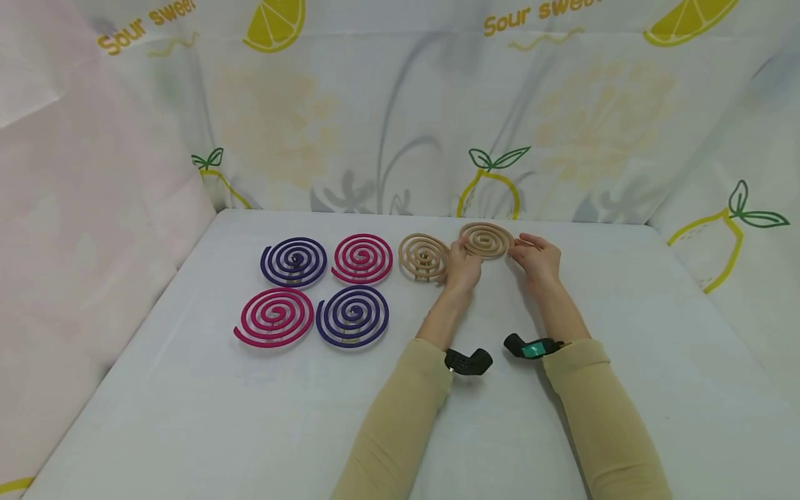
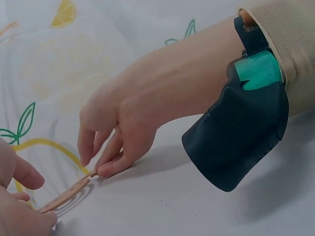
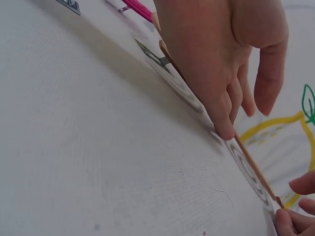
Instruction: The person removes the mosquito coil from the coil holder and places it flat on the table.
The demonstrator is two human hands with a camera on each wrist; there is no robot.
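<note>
A tan mosquito coil [image 1: 485,240] is held by its edges at the back of the table, between both hands. My left hand [image 1: 464,268] pinches its near left rim, and my right hand [image 1: 539,261] pinches its right rim between thumb and fingers, as the left wrist view shows. In both wrist views the coil [image 2: 66,195] is seen almost edge-on, with its shadow on the cloth beneath. A second tan coil [image 1: 412,255] stands on a small metal stand just left of my left hand, which partly covers its right edge.
Two purple coils [image 1: 294,262] [image 1: 353,316] and two pink coils [image 1: 362,258] [image 1: 273,317] lie to the left in two rows, with metal stands visible under several. White cloth [image 1: 656,389] covers the table. A lemon-printed curtain [image 1: 350,111] rises behind.
</note>
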